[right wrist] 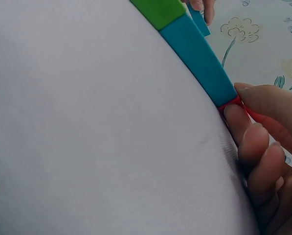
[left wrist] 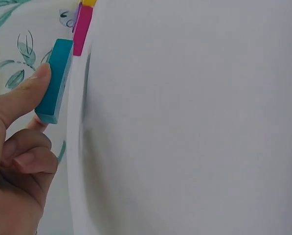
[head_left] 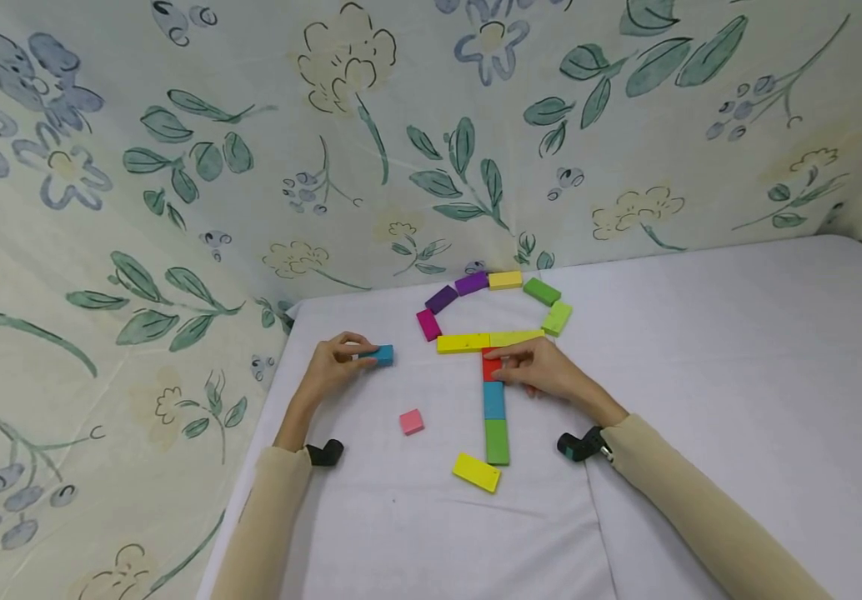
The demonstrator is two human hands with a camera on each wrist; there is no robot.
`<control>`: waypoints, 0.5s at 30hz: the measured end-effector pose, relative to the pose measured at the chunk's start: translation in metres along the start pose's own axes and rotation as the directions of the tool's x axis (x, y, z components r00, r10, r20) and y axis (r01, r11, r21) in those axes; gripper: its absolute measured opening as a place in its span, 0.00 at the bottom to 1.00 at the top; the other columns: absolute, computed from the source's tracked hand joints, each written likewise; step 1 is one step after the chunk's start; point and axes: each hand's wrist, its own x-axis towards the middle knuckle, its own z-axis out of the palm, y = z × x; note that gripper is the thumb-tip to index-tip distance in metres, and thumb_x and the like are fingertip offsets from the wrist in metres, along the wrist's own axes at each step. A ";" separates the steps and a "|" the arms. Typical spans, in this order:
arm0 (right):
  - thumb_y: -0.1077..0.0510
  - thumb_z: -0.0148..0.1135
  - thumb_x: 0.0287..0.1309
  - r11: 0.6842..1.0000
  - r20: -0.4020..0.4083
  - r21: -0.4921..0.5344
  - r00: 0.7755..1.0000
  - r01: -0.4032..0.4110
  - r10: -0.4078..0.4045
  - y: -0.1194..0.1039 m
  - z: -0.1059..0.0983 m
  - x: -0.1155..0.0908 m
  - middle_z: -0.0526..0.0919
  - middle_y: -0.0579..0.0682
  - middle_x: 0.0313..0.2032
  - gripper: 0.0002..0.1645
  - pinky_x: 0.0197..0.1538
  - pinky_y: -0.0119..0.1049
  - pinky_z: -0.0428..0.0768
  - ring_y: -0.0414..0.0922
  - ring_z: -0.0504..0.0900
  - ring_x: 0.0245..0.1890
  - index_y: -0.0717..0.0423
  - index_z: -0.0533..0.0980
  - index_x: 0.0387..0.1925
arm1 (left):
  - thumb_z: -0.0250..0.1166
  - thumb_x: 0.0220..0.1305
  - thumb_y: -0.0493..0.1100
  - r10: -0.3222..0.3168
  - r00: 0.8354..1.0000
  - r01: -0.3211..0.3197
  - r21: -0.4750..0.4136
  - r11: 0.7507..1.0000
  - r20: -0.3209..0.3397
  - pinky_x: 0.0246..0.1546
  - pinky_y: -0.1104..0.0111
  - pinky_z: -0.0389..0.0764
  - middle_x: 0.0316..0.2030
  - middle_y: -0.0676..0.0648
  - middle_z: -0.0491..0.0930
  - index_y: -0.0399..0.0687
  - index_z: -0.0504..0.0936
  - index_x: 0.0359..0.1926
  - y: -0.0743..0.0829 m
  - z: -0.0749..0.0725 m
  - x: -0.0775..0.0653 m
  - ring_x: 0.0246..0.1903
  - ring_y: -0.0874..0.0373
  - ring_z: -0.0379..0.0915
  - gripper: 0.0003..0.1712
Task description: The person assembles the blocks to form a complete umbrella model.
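My left hand (head_left: 332, 365) pinches a blue block (head_left: 383, 356) between thumb and fingers, left of the other blocks. In the left wrist view the thumb lies along one face of that block. A red block (head_left: 488, 367) is pinched by my right hand (head_left: 545, 368), whose fingers partly cover it. Below the red block, a blue block (head_left: 494, 401) and a green block (head_left: 497, 442) continue the column end to end. The column's top meets a row of a yellow block (head_left: 463, 343) and a yellow-green block (head_left: 513, 337).
Above the row curves an arc of several blocks, from a magenta block (head_left: 428, 325) to a lime block (head_left: 557, 318). A small pink block (head_left: 412, 422) and a tilted yellow block (head_left: 477, 472) lie nearer on the white-covered table (head_left: 701, 375). Floral cloth (head_left: 401, 125) hangs behind.
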 end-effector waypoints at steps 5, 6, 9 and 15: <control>0.50 0.74 0.62 1.000 0.000 -0.001 1.000 0.002 -0.002 -0.002 -0.001 -0.001 0.79 0.51 0.31 0.22 0.19 0.29 0.70 0.42 0.69 0.14 0.45 0.85 0.57 | 0.73 0.64 0.37 0.064 0.994 -0.059 -0.049 0.997 0.094 0.40 0.75 0.71 0.50 0.39 0.82 0.42 0.91 0.49 0.017 0.013 -0.013 0.48 0.51 0.71 0.12; 0.51 0.74 0.62 1.000 0.000 -0.002 1.000 0.002 -0.002 -0.003 -0.001 -0.002 0.79 0.51 0.31 0.22 0.19 0.29 0.69 0.42 0.69 0.14 0.45 0.85 0.57 | 0.73 0.64 0.37 0.079 0.991 -0.072 -0.059 0.996 0.113 0.42 0.75 0.71 0.50 0.40 0.82 0.42 0.91 0.49 0.021 0.016 -0.016 0.51 0.49 0.71 0.13; 0.51 0.74 0.62 1.000 0.000 -0.003 1.000 -0.003 0.003 -0.004 -0.001 -0.002 0.79 0.51 0.31 0.22 0.19 0.29 0.69 0.42 0.69 0.14 0.45 0.85 0.58 | 0.73 0.64 0.36 0.128 0.977 -0.116 -0.079 0.990 0.172 0.42 0.75 0.72 0.51 0.40 0.82 0.42 0.91 0.49 0.032 0.025 -0.029 0.52 0.43 0.71 0.13; 0.51 0.74 0.62 1.000 0.002 -0.006 1.000 -0.010 0.010 -0.003 -0.001 -0.002 0.79 0.50 0.31 0.22 0.20 0.29 0.70 0.42 0.69 0.14 0.44 0.85 0.58 | 0.73 0.62 0.35 0.195 0.942 -0.170 -0.115 0.979 0.273 0.38 0.76 0.69 0.50 0.42 0.82 0.42 0.91 0.48 0.048 0.042 -0.056 0.48 0.47 0.73 0.13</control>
